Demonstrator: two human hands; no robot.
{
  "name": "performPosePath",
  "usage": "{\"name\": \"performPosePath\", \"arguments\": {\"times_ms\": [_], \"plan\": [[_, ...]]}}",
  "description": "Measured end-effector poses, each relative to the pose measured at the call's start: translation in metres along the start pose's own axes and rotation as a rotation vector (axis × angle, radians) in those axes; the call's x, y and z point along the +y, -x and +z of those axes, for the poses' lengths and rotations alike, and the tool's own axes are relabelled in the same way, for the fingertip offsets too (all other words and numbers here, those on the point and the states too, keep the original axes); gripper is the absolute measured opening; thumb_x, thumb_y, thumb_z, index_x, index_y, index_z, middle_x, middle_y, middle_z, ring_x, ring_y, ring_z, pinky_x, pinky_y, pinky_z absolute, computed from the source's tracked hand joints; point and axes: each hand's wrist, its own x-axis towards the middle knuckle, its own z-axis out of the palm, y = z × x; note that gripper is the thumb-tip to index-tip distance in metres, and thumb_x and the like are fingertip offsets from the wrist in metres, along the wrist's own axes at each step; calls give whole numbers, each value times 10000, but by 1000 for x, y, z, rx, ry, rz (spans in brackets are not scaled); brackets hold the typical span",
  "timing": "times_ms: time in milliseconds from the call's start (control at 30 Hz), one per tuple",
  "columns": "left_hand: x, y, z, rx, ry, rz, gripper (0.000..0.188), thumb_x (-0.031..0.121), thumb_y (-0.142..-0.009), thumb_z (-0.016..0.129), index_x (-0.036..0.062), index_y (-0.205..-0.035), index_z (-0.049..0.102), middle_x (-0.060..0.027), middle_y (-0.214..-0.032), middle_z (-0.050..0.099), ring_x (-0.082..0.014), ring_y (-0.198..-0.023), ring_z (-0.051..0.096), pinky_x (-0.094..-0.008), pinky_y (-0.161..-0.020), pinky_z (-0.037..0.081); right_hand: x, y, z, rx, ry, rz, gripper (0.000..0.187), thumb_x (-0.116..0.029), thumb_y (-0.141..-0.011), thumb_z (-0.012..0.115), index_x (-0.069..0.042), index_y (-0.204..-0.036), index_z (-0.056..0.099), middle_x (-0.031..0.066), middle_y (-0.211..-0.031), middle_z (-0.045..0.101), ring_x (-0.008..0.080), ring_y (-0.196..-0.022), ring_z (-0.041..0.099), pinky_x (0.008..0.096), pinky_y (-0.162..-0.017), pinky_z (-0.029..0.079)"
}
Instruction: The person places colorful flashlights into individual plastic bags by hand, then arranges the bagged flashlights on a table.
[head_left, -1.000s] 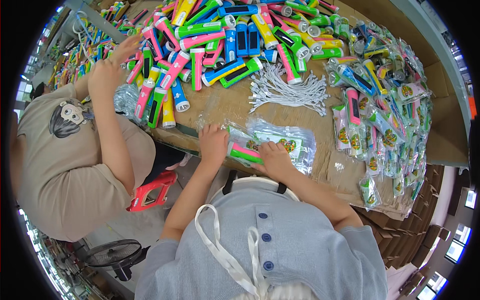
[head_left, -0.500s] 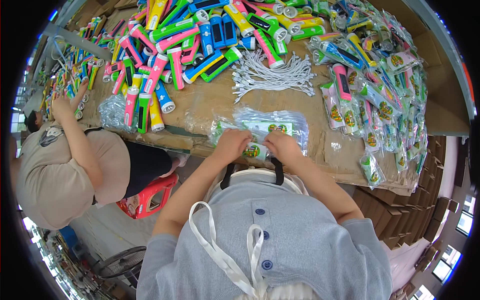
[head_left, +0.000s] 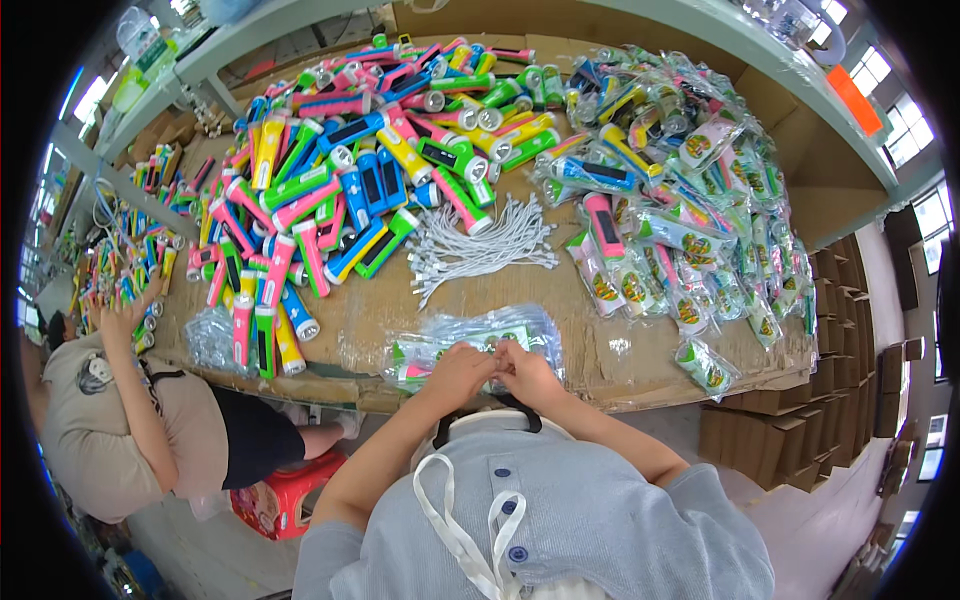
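Observation:
A clear plastic bag (head_left: 412, 371) with something pink and green inside lies at the near table edge, partly covered by my left hand. My left hand (head_left: 460, 374) is closed on the bag, fingers bent. Close against it, my right hand (head_left: 529, 376) has its thumb and fingers pinched together at the bag's right end; the pinched edge itself is mostly hidden. Just beyond both hands lies a stack of flat clear bags (head_left: 541, 328) with a green-and-white printed card showing through.
Beyond the bags lie white charging cables (head_left: 480, 248) and a heap of coloured flashlights (head_left: 370, 180). Bagged flashlights (head_left: 690, 235) pile up at right. More clear bags (head_left: 222, 340) sit at left, near a seated co-worker (head_left: 140, 420). A metal shelf (head_left: 640, 28) crosses overhead.
My hands have drawn together, the right one moving in toward the left. The bag's printed front has slipped from view between them. The whole view has shifted, showing more shelf.

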Motion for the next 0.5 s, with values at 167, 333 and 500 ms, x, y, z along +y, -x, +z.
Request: {"name": "performPosePath", "arguments": {"times_ms": [167, 333, 500], "plan": [[-58, 74, -31, -132, -277, -256, 119, 139, -690, 574, 93, -796, 544, -98, -764, 552, -288, -783, 531, -405, -716, 411, 9, -2, -48, 91, 66, 99, 152, -41, -755, 596, -32, -898, 545, 124, -740, 603, 275, -659, 599, 331, -598, 477], [-33, 77, -58, -132, -212, -254, 78, 126, -743, 571, 62, -777, 542, -115, -762, 534, -309, -764, 513, -406, -684, 414, 15, -10, -43, -44, 195, -47, 101, -95, -773, 592, -32, -846, 559, 140, -805, 588, 293, -716, 585, 359, -623, 470], [-17, 23, -47, -71, 646, -531, 277, 153, -873, 480, 55, -1127, 535, -124, -1166, 528, -289, -1061, 500, -381, -911, 380, 4, -11, -13, -202, 346, -266, 98, -149, -764, 561, -58, -790, 533, 130, -754, 564, 335, -718, 565, 416, -621, 454]]}}
